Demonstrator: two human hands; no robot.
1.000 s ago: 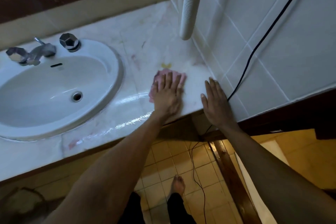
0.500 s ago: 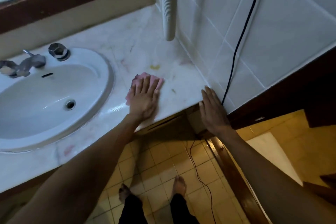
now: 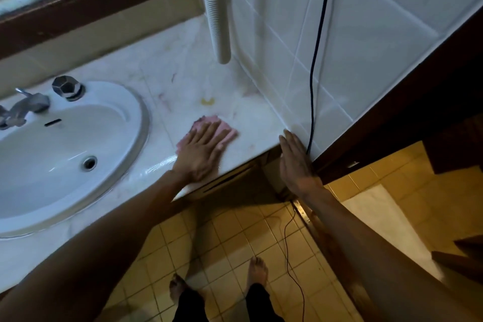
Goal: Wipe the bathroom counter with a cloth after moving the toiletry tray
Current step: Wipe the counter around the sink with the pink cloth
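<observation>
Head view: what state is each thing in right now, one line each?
Cloth: flat on the counter, pressed under the left hand.
Left hand: palm down, fingers spread on the cloth.
Right hand: open, flat at the counter's end by the wall.
Counter: wet sheen near the front edge, yellow stain unwiped.
Sink: empty, drain open.
Hose: hanging, end above the counter.
</observation>
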